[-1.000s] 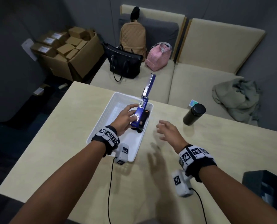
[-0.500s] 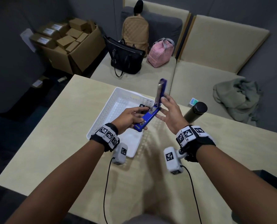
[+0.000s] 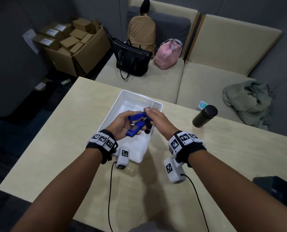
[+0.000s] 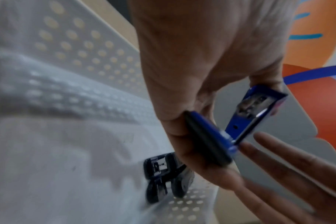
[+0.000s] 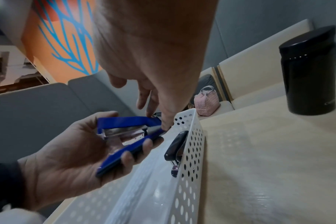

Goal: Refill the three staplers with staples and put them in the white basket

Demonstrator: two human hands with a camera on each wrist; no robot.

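My left hand (image 3: 131, 122) grips a blue stapler (image 3: 136, 125) by its base, held just above the white basket (image 3: 122, 101). The stapler's lid stands at a narrow angle to the base, and the metal staple channel (image 5: 123, 131) shows between them. Fairly straight fingers of my right hand (image 3: 149, 114) press on the stapler's hinge end. In the right wrist view the left hand's fingers (image 5: 128, 156) wrap the blue stapler (image 5: 128, 133). A black stapler (image 5: 176, 151) lies in the basket (image 5: 192, 136) against its right wall, also visible as a black stapler (image 4: 163, 169) under my left hand (image 4: 192, 75).
A black bottle (image 3: 204, 116) stands on the table right of the basket, with a small card (image 3: 202, 104) behind it. A dark box (image 3: 276, 188) sits at the table's right front. Beyond the far edge, a bench holds bags (image 3: 131, 61) and a grey jacket (image 3: 246, 102).
The stapler's lid stood wide open and upright; it is now folded down close to the base. My right hand moved from the table over to the stapler's hinge end.
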